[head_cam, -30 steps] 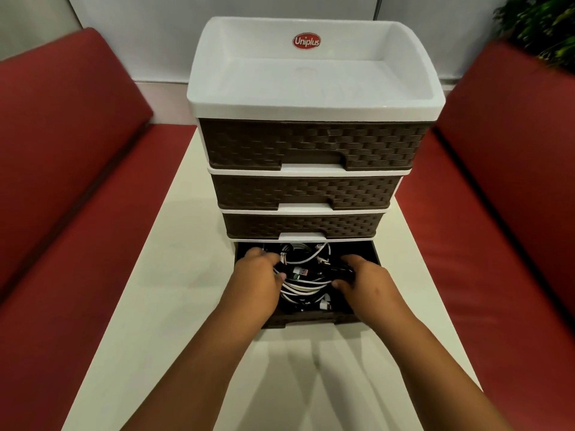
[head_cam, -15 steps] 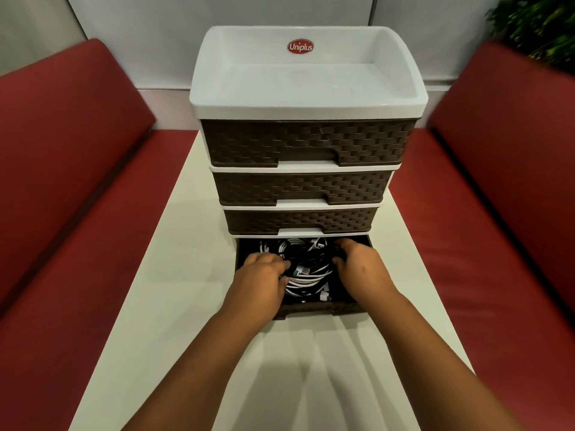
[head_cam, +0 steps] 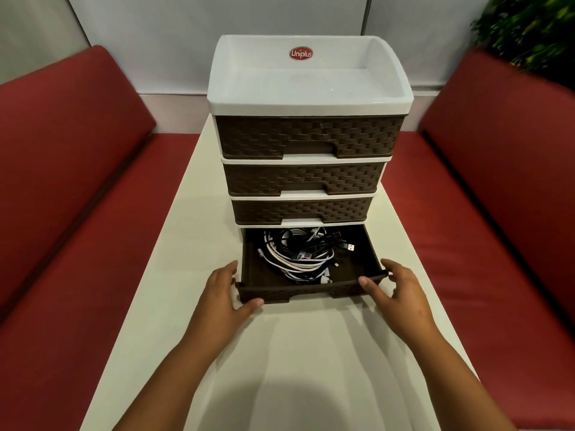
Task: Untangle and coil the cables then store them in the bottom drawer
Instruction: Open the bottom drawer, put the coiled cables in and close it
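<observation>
The bottom drawer [head_cam: 311, 292] stands pulled out toward the person from the foot of the drawer unit [head_cam: 306, 138], which sits on the pale table [head_cam: 174, 259] between two red benches [head_cam: 77, 197]; the three drawers above it are pushed in; inside the open drawer lie the cables [head_cam: 298, 251], white and black ones gathered in a loose heap of loops toward the middle and back, with several plug ends sticking out, so by the look of it they are stored, though how neatly each is coiled I cannot tell; both hands sit at the drawer's front corners, one each side, which reads as a placing meant to push the drawer in square rather than skewed, and I judge closing to be the step in hand; the left hand [head_cam: 225, 293] has its fingers fairly straight and spread, fingertips by the left front corner and the thumb lying against the lower front edge; the right hand [head_cam: 395, 289] has its fingers lightly bent at the right front corner, the thumb touching the front face; neither hand holds a cable, and neither clearly clasps the drawer; a green plant [head_cam: 529, 29] shows at the far right.
</observation>
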